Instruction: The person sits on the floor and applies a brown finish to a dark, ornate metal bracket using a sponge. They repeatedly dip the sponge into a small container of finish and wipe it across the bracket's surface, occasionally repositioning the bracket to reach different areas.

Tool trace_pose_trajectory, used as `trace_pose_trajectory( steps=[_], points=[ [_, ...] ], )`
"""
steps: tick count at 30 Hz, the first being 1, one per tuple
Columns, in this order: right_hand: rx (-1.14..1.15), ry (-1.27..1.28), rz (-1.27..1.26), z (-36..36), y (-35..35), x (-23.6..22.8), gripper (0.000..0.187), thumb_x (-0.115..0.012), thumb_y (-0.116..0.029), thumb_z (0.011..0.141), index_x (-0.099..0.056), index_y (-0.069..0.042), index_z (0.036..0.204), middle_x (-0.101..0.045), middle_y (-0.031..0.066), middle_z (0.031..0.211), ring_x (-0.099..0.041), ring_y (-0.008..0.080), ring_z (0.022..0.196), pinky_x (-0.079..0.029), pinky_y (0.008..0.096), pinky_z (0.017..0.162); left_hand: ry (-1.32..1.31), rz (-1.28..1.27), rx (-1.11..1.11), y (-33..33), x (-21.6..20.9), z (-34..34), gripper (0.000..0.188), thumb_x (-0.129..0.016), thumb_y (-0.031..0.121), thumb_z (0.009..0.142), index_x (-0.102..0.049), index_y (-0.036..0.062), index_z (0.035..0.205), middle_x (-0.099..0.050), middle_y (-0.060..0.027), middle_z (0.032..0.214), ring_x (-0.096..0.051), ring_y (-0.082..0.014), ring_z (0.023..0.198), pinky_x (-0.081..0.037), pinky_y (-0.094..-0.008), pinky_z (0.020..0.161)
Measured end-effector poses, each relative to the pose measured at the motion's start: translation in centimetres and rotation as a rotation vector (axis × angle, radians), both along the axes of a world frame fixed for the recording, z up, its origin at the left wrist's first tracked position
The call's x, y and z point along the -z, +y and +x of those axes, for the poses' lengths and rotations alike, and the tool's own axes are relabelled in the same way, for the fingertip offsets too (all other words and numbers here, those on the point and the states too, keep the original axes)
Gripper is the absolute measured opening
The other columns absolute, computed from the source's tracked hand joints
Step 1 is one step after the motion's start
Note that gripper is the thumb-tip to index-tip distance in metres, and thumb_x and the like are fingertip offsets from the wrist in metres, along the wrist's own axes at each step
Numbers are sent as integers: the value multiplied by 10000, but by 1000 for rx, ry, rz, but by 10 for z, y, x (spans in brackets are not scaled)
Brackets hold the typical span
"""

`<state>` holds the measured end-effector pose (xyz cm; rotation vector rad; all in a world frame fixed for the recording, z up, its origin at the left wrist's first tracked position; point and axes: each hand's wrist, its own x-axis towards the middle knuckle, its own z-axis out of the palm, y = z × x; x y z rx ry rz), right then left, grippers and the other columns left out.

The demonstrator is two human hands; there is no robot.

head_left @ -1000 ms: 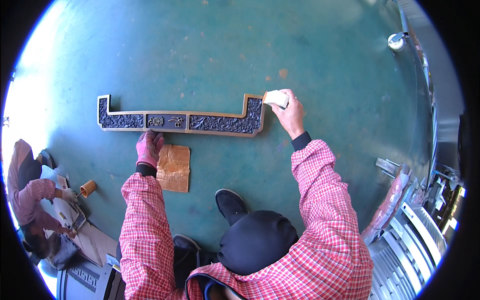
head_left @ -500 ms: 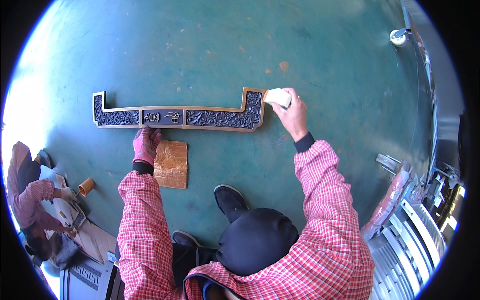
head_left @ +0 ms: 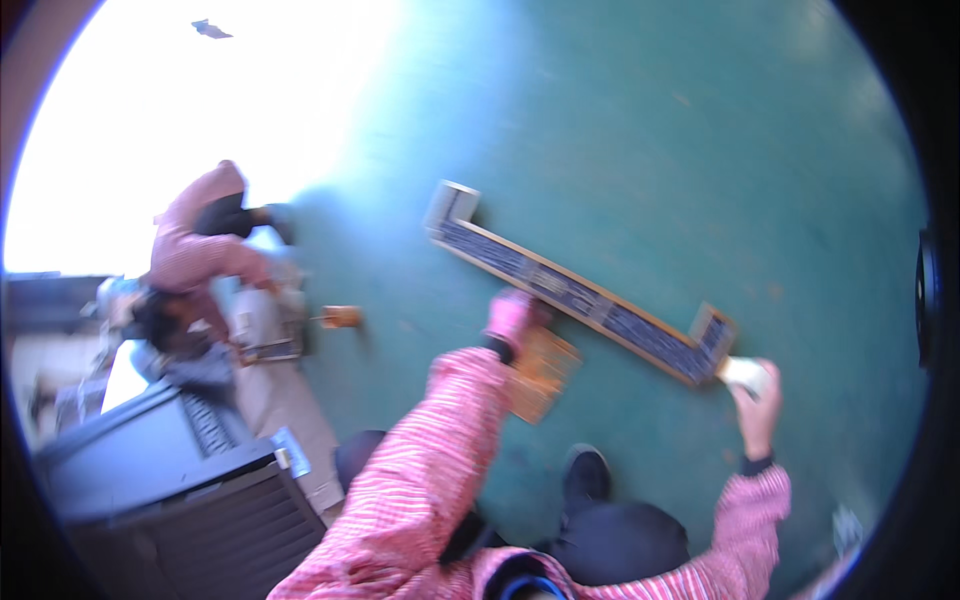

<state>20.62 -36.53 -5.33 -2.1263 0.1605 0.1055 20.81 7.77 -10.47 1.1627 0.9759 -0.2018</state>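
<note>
A long dark ornamental panel [head_left: 565, 285] with a gold-coloured rim and upturned ends lies slantwise on the green floor. At its near edge, left of the middle, my left hand [head_left: 512, 316] in a pink glove is closed on the rim, though motion blurs the fingers. My bare right hand [head_left: 758, 408] grips a small white block [head_left: 745, 374] with a tan edge; that edge meets the panel's right end. The block's exact kind cannot be made out. Beside my left hand, a flat brown cardboard piece [head_left: 545, 375] rests on the floor.
To the left, a co-worker [head_left: 195, 250] in a checked sleeve bends over another piece. Near that person stands an orange-brown cup [head_left: 342, 317] with a thin handle sticking out. A grey panel [head_left: 130, 460] and a dark slatted panel [head_left: 220, 545] fill the lower left.
The view has swung left, so the panel and both hands appear farther right and the panel slants. The co-worker shows more fully. Both hands keep their places at the panel.
</note>
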Motion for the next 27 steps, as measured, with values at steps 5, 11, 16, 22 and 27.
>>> trace_pose_trajectory(
  steps=[5, 11, 16, 22, 27],
  points=[
    [-106, -92, 15, 33, 11, 2, 384, -662, 108, 736, -527, -18, 1073, -609, 87, 1034, -591, 197, 982, -474, 327, 866, 113, 20, -65, 17, 23, -6, 223, -565, 234, 966, -572, 84, 1132, -670, -50, 915, -664, -180, 733, -562, -290, 618],
    [-301, -210, -9, 72, -3, 13, 434, -636, 170, 678, -521, -43, 1038, -625, 109, 1057, -601, 232, 991, -468, 341, 883, 208, 103, 262, 45, -10, -29, 318, -561, 248, 968, -547, 43, 1211, -639, -64, 914, -619, -148, 730, -533, -279, 606],
    [-340, -145, 50, 101, 6, 9, 439, -621, 205, 643, -546, -55, 988, -640, 93, 1028, -613, 224, 974, -482, 331, 869, 178, 292, 580, 100, -40, -31, 294, -575, 224, 954, -582, 23, 1169, -637, -38, 890, -593, -120, 714, -511, -261, 607],
    [-548, -54, 26, 140, 27, -14, 329, -531, 58, 802, -640, -41, 1097, -685, 76, 1053, -643, 183, 991, -495, 310, 875, 177, 644, 1025, 160, -77, -70, 415, -590, 269, 906, -606, -4, 1217, -673, -162, 1118, -648, -285, 996, -512, -375, 888],
    [-600, -15, 17, 153, 23, -17, 403, -605, 147, 734, -636, -100, 1051, -700, 60, 1045, -663, 196, 994, -518, 318, 865, 303, 326, 752, 150, -122, -113, 280, -581, 173, 953, -578, -29, 1145, -609, -28, 827, -556, -105, 720, -471, -253, 641]
  ],
)
